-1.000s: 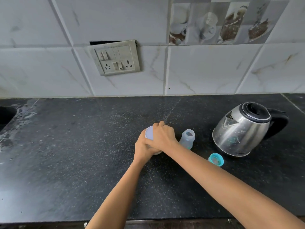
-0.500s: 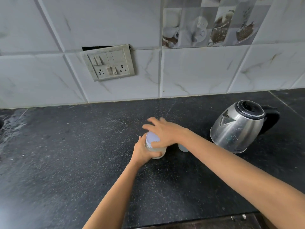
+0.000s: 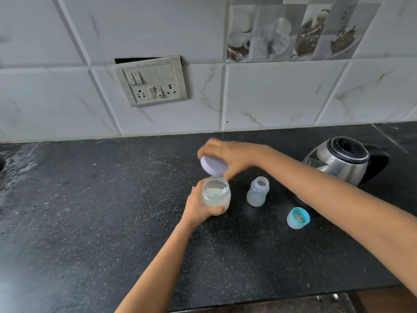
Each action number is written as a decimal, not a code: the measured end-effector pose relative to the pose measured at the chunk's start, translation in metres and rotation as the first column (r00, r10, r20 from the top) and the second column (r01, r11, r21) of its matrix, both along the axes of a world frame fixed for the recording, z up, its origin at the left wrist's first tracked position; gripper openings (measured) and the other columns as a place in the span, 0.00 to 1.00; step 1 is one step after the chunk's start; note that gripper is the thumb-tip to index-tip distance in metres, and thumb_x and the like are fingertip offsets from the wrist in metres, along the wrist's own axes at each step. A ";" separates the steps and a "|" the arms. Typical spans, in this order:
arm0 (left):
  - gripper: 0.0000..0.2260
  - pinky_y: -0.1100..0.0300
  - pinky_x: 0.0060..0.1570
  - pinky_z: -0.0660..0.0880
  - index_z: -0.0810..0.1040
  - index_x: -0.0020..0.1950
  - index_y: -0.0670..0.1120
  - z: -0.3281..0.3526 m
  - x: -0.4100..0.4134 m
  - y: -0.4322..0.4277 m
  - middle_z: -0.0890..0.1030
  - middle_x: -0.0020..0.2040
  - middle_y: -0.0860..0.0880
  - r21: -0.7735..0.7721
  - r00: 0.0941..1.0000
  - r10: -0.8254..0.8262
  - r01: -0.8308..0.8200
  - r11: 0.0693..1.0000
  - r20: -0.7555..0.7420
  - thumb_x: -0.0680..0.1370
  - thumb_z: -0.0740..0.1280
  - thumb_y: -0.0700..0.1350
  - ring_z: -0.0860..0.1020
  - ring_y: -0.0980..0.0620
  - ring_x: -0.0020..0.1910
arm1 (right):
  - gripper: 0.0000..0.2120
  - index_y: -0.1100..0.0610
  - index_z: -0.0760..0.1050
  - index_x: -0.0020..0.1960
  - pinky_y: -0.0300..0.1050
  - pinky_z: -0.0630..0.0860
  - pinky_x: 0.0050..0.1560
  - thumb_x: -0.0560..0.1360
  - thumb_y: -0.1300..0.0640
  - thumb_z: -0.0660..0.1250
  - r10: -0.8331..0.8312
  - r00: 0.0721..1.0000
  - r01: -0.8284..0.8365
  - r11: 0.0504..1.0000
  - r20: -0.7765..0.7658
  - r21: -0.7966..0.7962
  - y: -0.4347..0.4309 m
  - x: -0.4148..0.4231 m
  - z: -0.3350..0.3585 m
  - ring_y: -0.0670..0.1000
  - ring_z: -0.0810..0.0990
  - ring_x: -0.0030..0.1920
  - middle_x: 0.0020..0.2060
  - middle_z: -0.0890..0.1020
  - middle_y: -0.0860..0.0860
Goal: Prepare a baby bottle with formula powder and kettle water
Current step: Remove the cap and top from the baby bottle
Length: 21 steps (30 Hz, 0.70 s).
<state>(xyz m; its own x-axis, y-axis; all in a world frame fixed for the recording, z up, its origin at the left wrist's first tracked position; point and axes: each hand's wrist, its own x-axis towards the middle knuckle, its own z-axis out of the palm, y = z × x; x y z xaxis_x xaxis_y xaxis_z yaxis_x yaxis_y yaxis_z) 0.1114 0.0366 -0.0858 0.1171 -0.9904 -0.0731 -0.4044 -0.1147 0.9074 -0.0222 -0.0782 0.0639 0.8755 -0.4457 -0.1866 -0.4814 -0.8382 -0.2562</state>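
left grip [image 3: 198,206] curled round the open powder jar [image 3: 216,197], scoop [image 3: 222,191] inside. right grip [image 3: 228,155] holds the lid [image 3: 214,167] by its rim, tilted, just above the jar mouth. open baby bottle [image 3: 258,192] stands just right of the left grip; kettle [image 3: 343,161] further right.

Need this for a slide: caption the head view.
Left hand grips the open formula jar, right hand holds its lilac lid just above; baby bottle and kettle stand nearby.

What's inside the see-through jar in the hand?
The clear round jar holds pale powder with a small teal plastic scoop lying on it. The powder's depth is hidden: the left hand wraps the jar's side. The right hand holds its lilac round lid above.
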 end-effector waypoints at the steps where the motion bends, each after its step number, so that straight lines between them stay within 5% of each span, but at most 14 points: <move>1: 0.35 0.52 0.60 0.72 0.67 0.59 0.69 0.000 0.000 0.000 0.75 0.59 0.62 -0.010 1.000 -0.010 0.010 1.000 0.010 0.56 0.78 0.54 0.73 0.56 0.61 | 0.37 0.42 0.59 0.67 0.48 0.73 0.49 0.65 0.53 0.74 -0.120 0.992 0.117 0.991 0.041 0.069 -0.007 -0.005 0.003 0.51 0.70 0.54 0.60 0.65 0.50; 4: 0.40 0.48 0.65 0.69 0.66 0.64 0.67 0.002 0.001 0.000 0.73 0.63 0.61 -0.027 0.999 -0.040 0.040 0.999 -0.015 0.55 0.79 0.56 0.71 0.56 0.65 | 0.35 0.46 0.57 0.67 0.48 0.71 0.48 0.67 0.50 0.72 -0.388 0.920 0.375 0.913 0.054 0.159 -0.025 -0.015 -0.006 0.54 0.70 0.56 0.62 0.66 0.54; 7: 0.51 0.50 0.69 0.66 0.62 0.73 0.56 0.000 0.006 0.002 0.71 0.68 0.56 -0.030 0.997 -0.026 0.023 0.999 -0.072 0.53 0.80 0.59 0.68 0.56 0.68 | 0.32 0.52 0.59 0.63 0.44 0.71 0.40 0.66 0.52 0.74 -0.495 0.869 0.480 0.845 0.005 0.237 -0.038 -0.021 -0.034 0.52 0.72 0.49 0.56 0.71 0.55; 11: 0.42 0.48 0.68 0.68 0.68 0.70 0.57 0.002 0.008 0.003 0.75 0.65 0.59 -0.107 0.997 0.000 -0.009 0.994 -0.084 0.59 0.80 0.60 0.71 0.57 0.66 | 0.36 0.56 0.57 0.63 0.46 0.72 0.44 0.65 0.55 0.76 -0.623 0.777 0.611 0.710 -0.094 0.350 -0.050 -0.028 -0.068 0.53 0.71 0.51 0.54 0.68 0.55; 14: 0.37 0.45 0.70 0.65 0.71 0.68 0.59 0.001 0.009 0.003 0.77 0.63 0.61 -0.130 0.997 0.017 -0.026 0.991 -0.070 0.61 0.80 0.59 0.71 0.56 0.67 | 0.41 0.58 0.57 0.65 0.51 0.73 0.54 0.62 0.52 0.78 -0.607 0.773 0.633 0.721 -0.183 0.282 -0.056 -0.026 -0.091 0.56 0.70 0.57 0.57 0.66 0.56; 21: 0.37 0.73 0.57 0.69 0.72 0.69 0.51 0.001 0.006 0.004 0.77 0.64 0.56 -0.112 0.992 0.028 -0.042 0.993 -0.122 0.63 0.82 0.47 0.73 0.63 0.62 | 0.39 0.57 0.60 0.61 0.52 0.72 0.53 0.60 0.50 0.79 -0.551 0.796 0.604 0.750 -0.252 0.269 -0.064 -0.026 -0.107 0.54 0.70 0.56 0.56 0.66 0.53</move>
